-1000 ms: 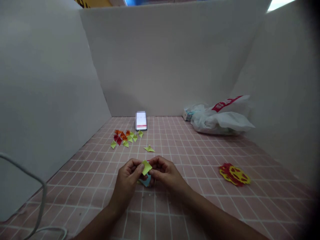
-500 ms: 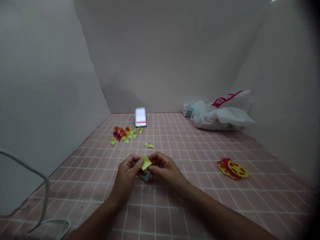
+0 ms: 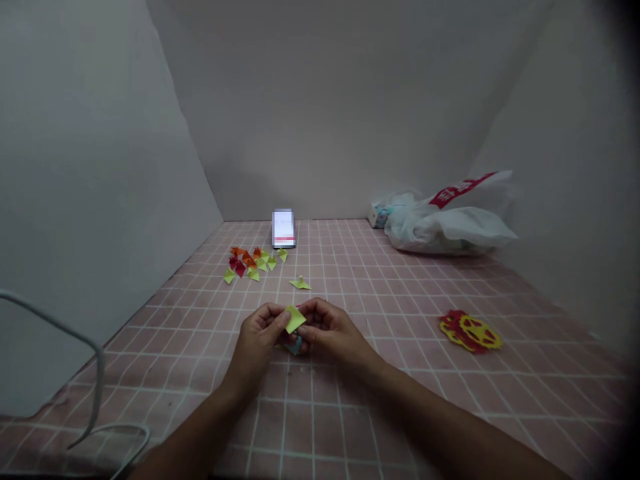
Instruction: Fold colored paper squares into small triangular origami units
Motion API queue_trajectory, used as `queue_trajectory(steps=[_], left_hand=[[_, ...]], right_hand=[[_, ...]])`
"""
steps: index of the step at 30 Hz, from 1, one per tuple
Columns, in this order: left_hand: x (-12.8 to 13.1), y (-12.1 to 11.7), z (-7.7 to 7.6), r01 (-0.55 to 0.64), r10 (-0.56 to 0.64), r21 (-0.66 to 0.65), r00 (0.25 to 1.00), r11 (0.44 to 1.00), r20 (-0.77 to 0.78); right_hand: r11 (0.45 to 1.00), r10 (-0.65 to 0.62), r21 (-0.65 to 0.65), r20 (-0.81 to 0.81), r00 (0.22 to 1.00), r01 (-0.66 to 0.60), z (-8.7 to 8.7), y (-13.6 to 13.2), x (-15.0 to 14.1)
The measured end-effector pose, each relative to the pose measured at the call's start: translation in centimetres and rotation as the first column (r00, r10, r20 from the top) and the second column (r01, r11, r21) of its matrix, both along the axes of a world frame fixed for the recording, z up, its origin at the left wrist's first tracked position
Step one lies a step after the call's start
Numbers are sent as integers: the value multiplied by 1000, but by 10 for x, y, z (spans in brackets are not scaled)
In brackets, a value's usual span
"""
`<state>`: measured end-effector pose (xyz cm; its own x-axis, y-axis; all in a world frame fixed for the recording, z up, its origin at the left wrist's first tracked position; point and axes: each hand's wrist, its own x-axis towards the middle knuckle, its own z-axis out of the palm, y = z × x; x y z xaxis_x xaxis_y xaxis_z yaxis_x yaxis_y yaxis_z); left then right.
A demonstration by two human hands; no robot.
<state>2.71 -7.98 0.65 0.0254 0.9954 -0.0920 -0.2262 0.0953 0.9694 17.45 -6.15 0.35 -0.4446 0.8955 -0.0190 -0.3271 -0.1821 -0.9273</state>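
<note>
A small square of folded yellow paper (image 3: 296, 320) is held up between my two hands. My left hand (image 3: 261, 328) pinches its left side, thumb on top. My right hand (image 3: 327, 325) has its thumb and fingers closed at the paper's right edge. Below the hands, partly hidden, lies a bit of blue paper (image 3: 295, 346). Just beyond my fingers a yellow paper crane (image 3: 301, 283) rests on the cloth. Further off to the left sits a cluster of small folded paper cranes in yellow, orange and red (image 3: 249, 260).
A phone (image 3: 283, 229) with a lit screen leans at the back. A white plastic bag (image 3: 445, 230) lies at the back right beside a tissue box (image 3: 379, 215). Red and yellow cut-out shapes (image 3: 470, 331) are on the right. A pale cable (image 3: 97, 373) curves at the left.
The camera view has shifted slightly, so everything sits a little higher and further right. Both hands keep hold of the yellow paper with almost the same grip.
</note>
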Motion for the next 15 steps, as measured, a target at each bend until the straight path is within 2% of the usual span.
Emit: queue_trajectory(steps=[15], left_hand=[[0,-2,2,8,-4,40,996,999,-86]], right_hand=[[997,18,-78,-51,999,-22,-3,0,1]])
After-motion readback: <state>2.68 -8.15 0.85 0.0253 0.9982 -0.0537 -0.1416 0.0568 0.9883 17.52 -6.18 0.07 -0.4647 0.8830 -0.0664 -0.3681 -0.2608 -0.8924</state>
